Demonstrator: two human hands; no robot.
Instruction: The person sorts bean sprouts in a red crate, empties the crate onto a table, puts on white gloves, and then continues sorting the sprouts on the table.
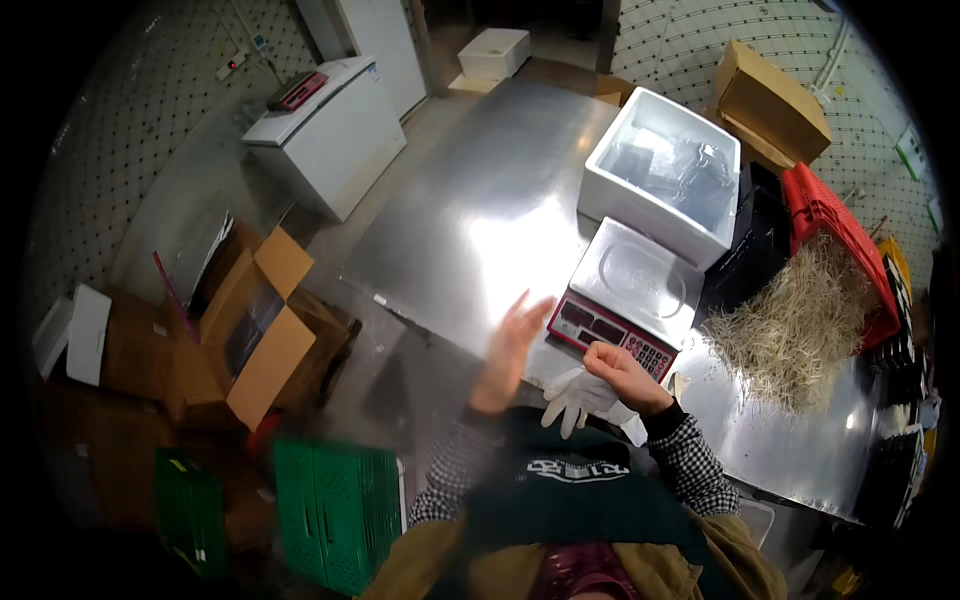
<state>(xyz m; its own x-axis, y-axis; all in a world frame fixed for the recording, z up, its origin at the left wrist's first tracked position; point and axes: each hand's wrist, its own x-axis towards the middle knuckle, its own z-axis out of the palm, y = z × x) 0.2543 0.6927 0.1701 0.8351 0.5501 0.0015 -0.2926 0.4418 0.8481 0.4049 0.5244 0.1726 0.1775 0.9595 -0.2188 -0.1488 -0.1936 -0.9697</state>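
My left hand (508,355) is raised at the table's near edge, just left of the scale, with its fingers apart and nothing in it. It is slightly blurred. My right hand (628,378) is closed in front of the scale's keypad, gripping a white glove (572,398) whose limp fingers hang out below and to the left. The part of the glove inside my fist is hidden. Beyond both hands stands a digital scale (640,282) with a bare metal pan and a red front panel, partly covered by my right hand.
A white foam box (655,225) holding clear plastic stands behind the scale on the metal table (440,225). To the right, a red crate (835,250) spills dry straw (790,340). On the left are an open carton (262,375), green crates (335,510) and a white chest freezer (335,140).
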